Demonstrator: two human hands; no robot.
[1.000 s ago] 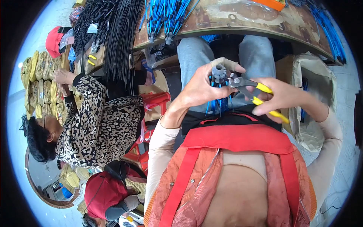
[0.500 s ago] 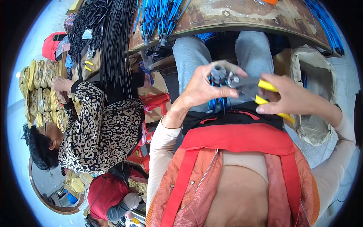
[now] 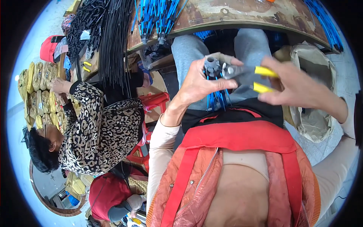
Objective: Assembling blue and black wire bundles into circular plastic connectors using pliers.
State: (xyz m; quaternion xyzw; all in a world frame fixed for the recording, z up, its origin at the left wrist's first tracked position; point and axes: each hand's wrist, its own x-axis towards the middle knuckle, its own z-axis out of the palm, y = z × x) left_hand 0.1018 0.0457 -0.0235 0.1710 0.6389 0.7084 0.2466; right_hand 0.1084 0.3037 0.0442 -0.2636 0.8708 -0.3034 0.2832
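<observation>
My left hand (image 3: 202,81) is closed around a rib bundle (image 3: 217,99), thin blue and black rods resembling part of an umbrella frame. Its grey notched hub (image 3: 212,65) points up between thumb and fingers. My right hand (image 3: 295,81), partly blurred, grips pliers with yellow handles (image 3: 263,87), which stand apart. The pliers' metal head (image 3: 229,71) is right beside the hub, close to my left thumb and fingertips. Whether the jaws bite on anything I cannot tell.
A worn wooden table (image 3: 242,17) lies ahead, with blue rod bundles (image 3: 160,19) and black rods (image 3: 115,45) at its left. A lined bin (image 3: 315,128) stands right. At left, a co-worker in a patterned top (image 3: 102,128) sits near a red stool (image 3: 155,102).
The hub and my left hand have shifted slightly left and up. The pliers have turned a little, and my right hand's fingers have moved up on the handles.
</observation>
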